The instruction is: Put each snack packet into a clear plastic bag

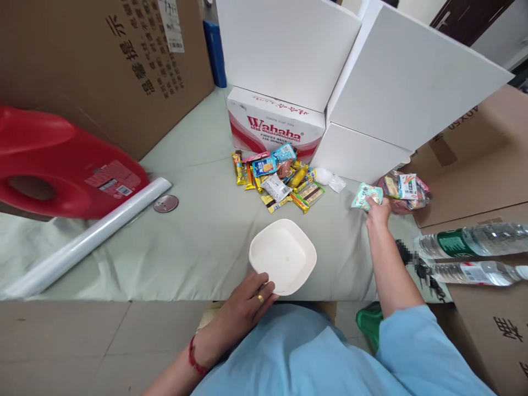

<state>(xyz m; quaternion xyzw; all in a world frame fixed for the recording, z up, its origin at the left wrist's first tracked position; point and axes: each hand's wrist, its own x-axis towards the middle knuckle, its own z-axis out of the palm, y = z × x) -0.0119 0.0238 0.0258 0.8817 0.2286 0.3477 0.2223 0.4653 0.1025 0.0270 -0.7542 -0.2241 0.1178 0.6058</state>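
Observation:
My left hand point(249, 300) grips the near-left rim of a white square bowl point(284, 253), which has nothing in it. Off to the right, my right hand point(377, 212) pinches a small pale-green snack packet point(366, 196) just above the cloth. Right beside that packet lies a clear bag of snacks point(406, 191) with a white packet on top. Beyond the bowl is a heap of wrapped snacks point(280, 176) in yellow, blue, silver and brown. A crumpled clear plastic wrapper point(330, 179) rests at the heap's right end.
Behind the heap stand a Wahaha carton point(276, 124) and white boxes point(412, 71). At left are a red jug point(66, 165), a plastic film roll point(91, 236), a round metal disc point(165, 203) and a large cardboard box point(103, 66). Plastic bottles point(474, 242) lie at right.

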